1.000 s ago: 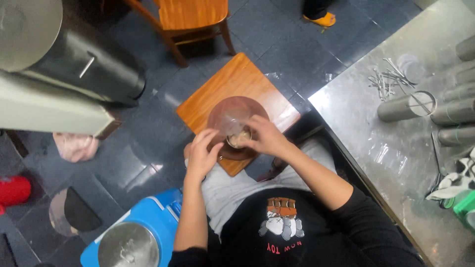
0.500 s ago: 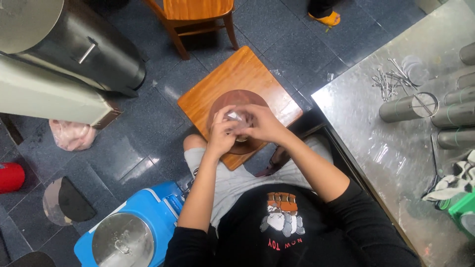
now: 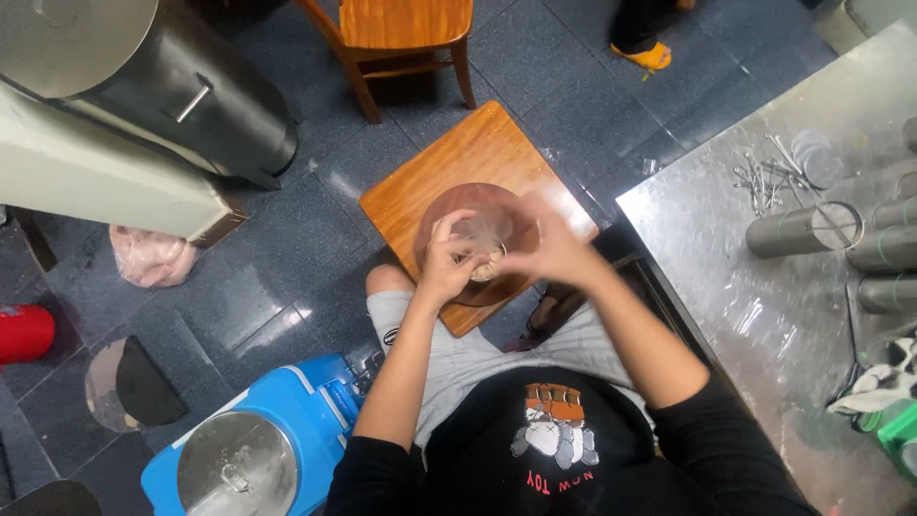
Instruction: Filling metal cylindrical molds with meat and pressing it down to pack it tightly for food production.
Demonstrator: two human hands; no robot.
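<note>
Person sat over square wooden stool (image 3: 449, 177), round brown bowl (image 3: 478, 239) on its top. Left hand (image 3: 447, 256) over bowl's near-left part, fingers curled tight, pinching small pale lump (image 3: 487, 269). Right hand (image 3: 552, 250) over bowl's right side, motion-blurred; fingers looked bent, grip could not be told. Steel table (image 3: 764, 315) to right with metal cylinders (image 3: 802, 229). Blue cooler (image 3: 287, 430) with steel pot (image 3: 237, 466) at lower left. Wooden chair (image 3: 401, 33) beyond stool.

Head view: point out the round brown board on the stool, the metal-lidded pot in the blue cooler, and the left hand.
round brown board (image 3: 457, 287), head view, bare lower-left rim.
metal-lidded pot (image 3: 237, 465), head view, middle of the lid.
left hand (image 3: 447, 260), head view, back of the hand.
</note>
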